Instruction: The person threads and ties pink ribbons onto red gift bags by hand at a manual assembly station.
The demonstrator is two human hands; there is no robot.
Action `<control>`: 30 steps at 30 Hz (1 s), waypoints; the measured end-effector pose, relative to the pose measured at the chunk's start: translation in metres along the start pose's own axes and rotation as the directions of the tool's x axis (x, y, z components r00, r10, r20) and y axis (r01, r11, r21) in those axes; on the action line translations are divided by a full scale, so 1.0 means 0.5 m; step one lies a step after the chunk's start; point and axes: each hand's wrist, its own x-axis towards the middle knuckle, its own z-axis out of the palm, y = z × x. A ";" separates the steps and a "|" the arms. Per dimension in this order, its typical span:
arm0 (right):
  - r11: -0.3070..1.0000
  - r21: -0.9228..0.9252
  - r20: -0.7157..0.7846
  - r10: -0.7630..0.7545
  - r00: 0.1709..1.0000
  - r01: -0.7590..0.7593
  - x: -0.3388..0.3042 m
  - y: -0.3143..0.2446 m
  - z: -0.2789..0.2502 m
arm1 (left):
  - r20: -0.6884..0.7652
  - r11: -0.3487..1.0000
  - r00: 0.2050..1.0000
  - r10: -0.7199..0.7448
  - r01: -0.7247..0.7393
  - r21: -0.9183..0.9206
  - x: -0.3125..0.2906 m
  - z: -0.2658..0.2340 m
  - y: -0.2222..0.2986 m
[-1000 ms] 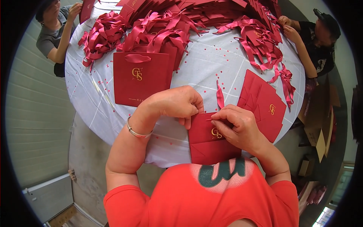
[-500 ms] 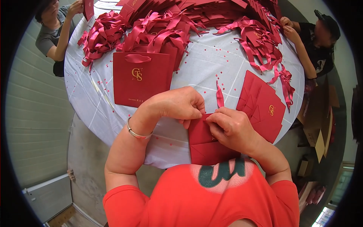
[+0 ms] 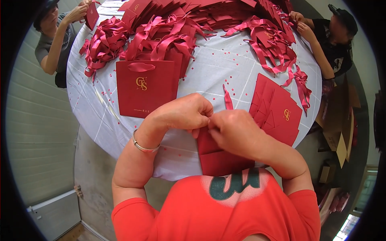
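Observation:
A flat red paper bag [image 3: 225, 162] lies at the table's near edge, against my shirt. My left hand [image 3: 189, 112] has its fingers curled in a pinch at the bag's upper left corner. Beside it, my right hand [image 3: 237, 130] is closed, its fingertips meeting those of the left; what they pinch is hidden. From behind my right hand a pink-red ribbon [image 3: 227, 98] sticks up and away; its lower end is out of sight. Left of my hands is a finished-looking red bag [image 3: 146, 90] with a gold logo and a ribbon handle.
More flat bags [image 3: 277, 110] are fanned out at right. Heaps of ribbon-handled bags [image 3: 165, 38] and loose ribbons [image 3: 106, 44] cover the far side of the white tablecloth [image 3: 90, 106]. Two people [image 3: 56, 44] work across the table, one left, one right. Cardboard boxes [image 3: 339, 116] stand at right.
My right hand has moved left, up against my left fingertips, and now covers more of the bag. The person at far left has brought both hands to a small red bag.

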 end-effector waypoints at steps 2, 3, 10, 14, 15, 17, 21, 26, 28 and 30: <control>0.994 -0.019 -0.004 0.105 0.995 -0.105 -0.003 -0.003 -0.009 | 0.005 1.000 1.000 0.015 -0.015 0.007 0.001 0.002 -0.004; 0.996 -0.045 -0.036 0.072 0.997 -0.074 -0.005 -0.005 -0.015 | 0.009 0.999 0.999 0.032 -0.032 0.009 0.001 0.004 -0.005; 0.772 0.574 0.175 0.212 0.962 -0.274 0.028 0.065 -0.085 | -0.055 0.991 0.992 0.115 -0.110 0.080 -0.021 0.013 0.023; 0.841 0.506 0.271 0.058 0.961 -0.193 0.043 0.089 -0.085 | -0.061 0.954 0.971 0.229 -0.212 0.211 -0.020 0.017 0.020; 0.837 0.510 0.260 0.069 0.963 -0.198 0.049 0.090 -0.089 | -0.061 0.943 0.966 0.251 -0.229 0.242 -0.020 0.021 0.020; 0.770 0.556 0.437 0.050 0.898 -0.313 0.063 0.094 -0.099 | -0.067 0.953 0.972 0.226 -0.207 0.220 -0.023 0.033 0.028; 0.852 0.446 0.598 -0.057 0.799 -0.273 0.087 0.116 -0.080 | -0.148 0.863 0.904 0.401 -0.319 0.391 -0.034 0.050 0.031; 0.835 0.441 0.704 -0.096 0.704 -0.328 0.110 0.106 -0.093 | -0.190 0.744 0.813 0.551 -0.375 0.552 -0.042 0.069 0.039; 0.777 0.511 0.731 -0.168 0.662 -0.367 0.113 0.110 -0.089 | -0.180 0.741 0.809 0.560 -0.390 0.547 -0.048 0.073 0.047; 0.753 0.524 0.740 -0.171 0.651 -0.398 0.122 0.100 -0.095 | -0.173 0.739 0.806 0.566 -0.403 0.540 -0.056 0.071 0.053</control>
